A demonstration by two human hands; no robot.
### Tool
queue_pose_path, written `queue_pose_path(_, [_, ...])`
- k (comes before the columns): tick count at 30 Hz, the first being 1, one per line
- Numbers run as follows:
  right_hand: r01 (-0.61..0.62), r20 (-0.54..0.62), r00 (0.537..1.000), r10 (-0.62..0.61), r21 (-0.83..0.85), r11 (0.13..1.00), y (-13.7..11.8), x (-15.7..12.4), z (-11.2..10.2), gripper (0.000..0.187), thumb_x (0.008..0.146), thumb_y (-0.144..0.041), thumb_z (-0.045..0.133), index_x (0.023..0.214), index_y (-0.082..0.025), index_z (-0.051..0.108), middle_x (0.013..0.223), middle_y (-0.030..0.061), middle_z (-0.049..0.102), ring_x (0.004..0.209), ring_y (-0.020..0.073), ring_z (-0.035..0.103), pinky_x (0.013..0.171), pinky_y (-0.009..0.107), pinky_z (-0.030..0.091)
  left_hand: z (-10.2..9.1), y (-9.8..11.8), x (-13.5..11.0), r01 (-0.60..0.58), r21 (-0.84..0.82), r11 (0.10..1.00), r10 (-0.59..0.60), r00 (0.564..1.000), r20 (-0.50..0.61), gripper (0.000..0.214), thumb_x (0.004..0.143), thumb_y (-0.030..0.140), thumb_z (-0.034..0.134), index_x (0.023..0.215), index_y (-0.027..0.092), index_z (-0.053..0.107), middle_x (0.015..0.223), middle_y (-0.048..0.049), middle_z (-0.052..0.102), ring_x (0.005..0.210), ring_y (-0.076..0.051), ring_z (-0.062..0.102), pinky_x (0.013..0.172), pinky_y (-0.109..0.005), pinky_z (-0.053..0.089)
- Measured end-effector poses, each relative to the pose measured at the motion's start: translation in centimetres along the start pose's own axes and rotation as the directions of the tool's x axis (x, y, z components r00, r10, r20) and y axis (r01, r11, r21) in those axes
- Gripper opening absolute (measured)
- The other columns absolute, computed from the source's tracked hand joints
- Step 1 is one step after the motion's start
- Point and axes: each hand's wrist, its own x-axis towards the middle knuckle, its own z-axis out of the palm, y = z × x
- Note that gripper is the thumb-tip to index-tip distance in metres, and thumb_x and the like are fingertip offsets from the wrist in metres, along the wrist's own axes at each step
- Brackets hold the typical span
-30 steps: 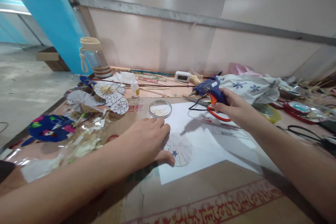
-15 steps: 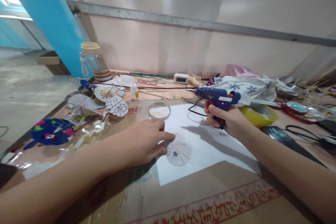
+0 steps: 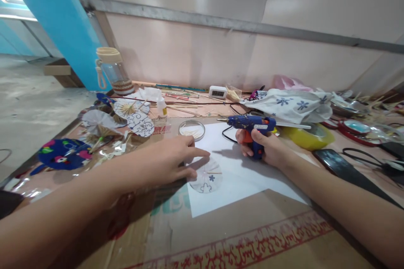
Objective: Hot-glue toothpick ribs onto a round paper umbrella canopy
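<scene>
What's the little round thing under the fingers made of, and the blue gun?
The round disc under the left hand looks like thin matte paper, half see-through, with blue printed flowers and thin sticks, probably wood. The glue gun in the right hand looks like hard, slightly shiny blue plastic with a metal-looking tip.

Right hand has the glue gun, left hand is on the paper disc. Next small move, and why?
Probably lower the glue gun and tilt its nozzle down to the paper disc. The right hand holds it about level over the white sheet, nozzle pointing left and clear of the disc, while the left hand pins the disc's edge with its fingertips.
</scene>
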Motion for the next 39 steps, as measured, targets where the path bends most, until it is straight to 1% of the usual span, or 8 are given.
queue_pose_path(7, [0.022,0.024,0.999,-0.022,-0.005,1.000,0.7,0.1,-0.5,0.053,0.079,-0.072,0.082,0.080,-0.020,0.069,0.083,0.0028,0.068,0.048,0.0092,0.048,0.052,0.031,0.050,0.6,1.7,-0.1,0.083,0.044,0.996,-0.085,0.995,0.044,0.046,0.097,0.050,0.068,0.139,0.032,0.066,0.118,-0.0083,0.063,0.099,-0.027,0.066,0.079,-0.034,0.048])
queue_pose_path(15, [0.013,0.045,0.999,-0.012,-0.009,1.000,0.5,0.1,-0.7,0.053,0.080,-0.071,0.082,0.081,-0.019,0.071,0.082,0.0021,0.068,0.051,0.0096,0.054,0.052,0.028,0.049,0.3,1.8,0.0,0.139,0.058,0.989,-0.140,0.990,0.011,0.034,0.095,0.056,0.070,0.111,0.025,0.072,0.106,-0.0061,0.069,0.090,-0.025,0.066,0.073,-0.034,0.046])
queue_pose_path(19, [0.019,0.026,0.999,-0.020,0.021,1.000,0.2,0.1,-0.5,0.051,0.080,-0.070,0.082,0.081,-0.020,0.070,0.081,0.0009,0.067,0.048,0.0087,0.050,0.052,0.029,0.052,0.1,0.6,-0.2,0.082,0.015,0.997,-0.083,0.996,0.034,0.031,0.099,0.040,0.067,0.129,0.035,0.071,0.105,-0.0028,0.072,0.089,-0.022,0.068,0.070,-0.031,0.043])
queue_pose_path(23, [0.016,0.027,0.999,-0.017,0.018,1.000,0.2,0.1,-0.5,0.052,0.079,-0.070,0.083,0.079,-0.020,0.070,0.084,0.0025,0.068,0.049,0.0091,0.052,0.053,0.030,0.054,0.4,0.3,-0.3,0.049,-0.006,0.999,-0.049,0.997,0.065,0.048,0.093,0.051,0.075,0.140,0.043,0.065,0.111,-0.0011,0.072,0.090,-0.022,0.070,0.069,-0.029,0.044])
queue_pose_path(28, [0.009,0.017,1.000,-0.009,0.001,1.000,0.4,0.2,-0.7,0.053,0.079,-0.071,0.082,0.080,-0.020,0.070,0.082,0.0019,0.068,0.049,0.0094,0.052,0.053,0.031,0.054,1.1,3.1,0.3,0.147,0.239,0.960,-0.146,0.989,-0.025,0.033,0.097,0.051,0.069,0.111,0.022,0.075,0.102,-0.0082,0.071,0.088,-0.027,0.069,0.070,-0.034,0.047])
queue_pose_path(31, [0.008,0.017,1.000,-0.008,-0.020,1.000,0.5,0.1,-0.7,0.054,0.079,-0.073,0.081,0.081,-0.020,0.069,0.081,0.0022,0.069,0.049,0.0101,0.052,0.053,0.031,0.053,1.1,4.4,0.4,0.177,0.324,0.930,-0.173,0.984,-0.041,0.035,0.096,0.052,0.071,0.102,0.018,0.075,0.097,-0.0095,0.071,0.088,-0.028,0.069,0.072,-0.036,0.049])
queue_pose_path(35, [0.003,0.008,1.000,-0.003,-0.016,1.000,0.4,0.1,-0.6,0.052,0.080,-0.071,0.082,0.083,-0.020,0.070,0.081,0.0017,0.068,0.050,0.0105,0.053,0.053,0.030,0.051,0.4,3.4,0.2,0.196,0.188,0.962,-0.188,0.980,-0.060,0.031,0.102,0.044,0.064,0.124,0.024,0.071,0.115,-0.0081,0.071,0.097,-0.027,0.070,0.073,-0.034,0.048])
queue_pose_path(39, [0.011,0.011,1.000,-0.011,-0.023,1.000,0.4,0.1,-0.7,0.052,0.081,-0.071,0.081,0.084,-0.020,0.070,0.080,0.0016,0.067,0.051,0.0104,0.053,0.050,0.028,0.048,0.0,1.8,0.1,0.141,0.044,0.989,-0.143,0.989,0.033,0.036,0.098,0.046,0.069,0.132,0.034,0.070,0.112,-0.0029,0.071,0.089,-0.022,0.069,0.070,-0.031,0.046])
